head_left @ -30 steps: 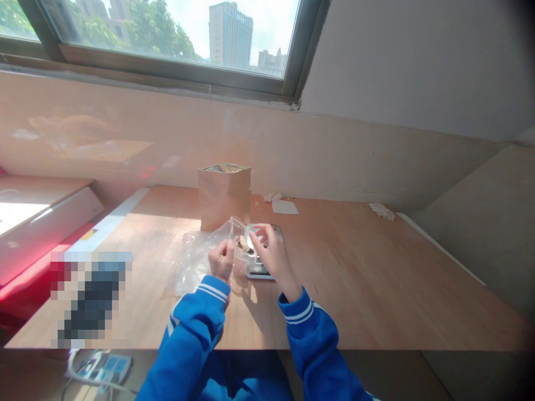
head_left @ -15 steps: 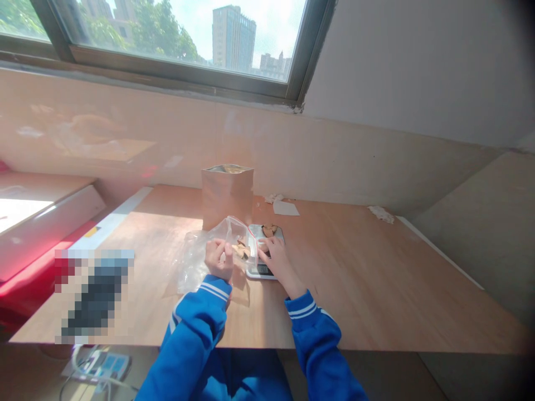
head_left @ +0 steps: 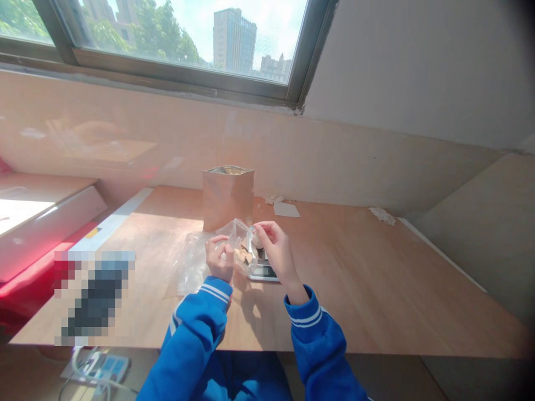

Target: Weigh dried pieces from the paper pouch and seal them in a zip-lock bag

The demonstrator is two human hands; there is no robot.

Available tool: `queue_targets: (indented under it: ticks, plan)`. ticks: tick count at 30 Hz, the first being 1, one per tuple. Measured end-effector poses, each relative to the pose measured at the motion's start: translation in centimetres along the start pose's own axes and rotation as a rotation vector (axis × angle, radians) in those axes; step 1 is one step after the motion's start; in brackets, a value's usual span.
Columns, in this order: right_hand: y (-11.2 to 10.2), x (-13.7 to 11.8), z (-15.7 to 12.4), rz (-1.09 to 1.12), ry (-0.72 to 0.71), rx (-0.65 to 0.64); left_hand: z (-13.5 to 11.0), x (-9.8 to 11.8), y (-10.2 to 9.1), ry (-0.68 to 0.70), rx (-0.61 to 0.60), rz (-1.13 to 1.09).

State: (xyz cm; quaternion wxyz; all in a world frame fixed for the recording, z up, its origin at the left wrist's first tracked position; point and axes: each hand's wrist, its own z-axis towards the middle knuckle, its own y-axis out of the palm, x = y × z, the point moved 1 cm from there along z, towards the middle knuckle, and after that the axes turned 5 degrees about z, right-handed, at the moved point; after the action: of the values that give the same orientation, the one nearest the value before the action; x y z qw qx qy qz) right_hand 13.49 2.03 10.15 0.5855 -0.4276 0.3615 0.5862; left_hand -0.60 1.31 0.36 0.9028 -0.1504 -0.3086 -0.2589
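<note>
My left hand (head_left: 219,257) is closed on the edge of a clear plastic bag (head_left: 190,264), which lies on the table and opens to the right. Tan, curled dried pieces (head_left: 243,255) show at the bag's mouth. My right hand (head_left: 276,248) pinches a pale dried piece (head_left: 256,239) between thumb and fingers, just right of the bag's mouth. Beneath it stands a small digital kitchen scale (head_left: 264,273), partly covered by the hand and bag. A dark-edged piece (head_left: 261,253) shows under the right fingers.
An upright brown pouch (head_left: 228,197) with its top open stands behind the bag. Crumpled tissue (head_left: 273,199) and a white paper (head_left: 286,209) lie beside it, more tissue (head_left: 382,215) at the back right. A blurred dark object (head_left: 100,295) lies at the left.
My right hand has lifted from the scale, curled from spread fingers into a pinch with a pale piece in it. The left hand stays at the bag.
</note>
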Motion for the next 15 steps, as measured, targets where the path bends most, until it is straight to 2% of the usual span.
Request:
queue_targets:
  ticks: [3,7,12,15]
  plan:
    - [1.8,-0.6,0.3,-0.064,-0.054,-0.006,0.0,0.1,0.1,-0.026,-0.037,-0.065]
    - [3.4,0.4,0.3,-0.258,-0.173,-0.06,0.0,0.2,0.2,-0.078,-0.064,-0.145]
    - [3.6,1.5,0.4,-0.374,-0.209,-0.092,-0.1,0.6,0.2,-0.141,-0.089,-0.184]
    - [3.7,2.2,0.5,-0.383,-0.206,-0.168,-0.2,0.6,0.2,-0.151,-0.097,-0.189]
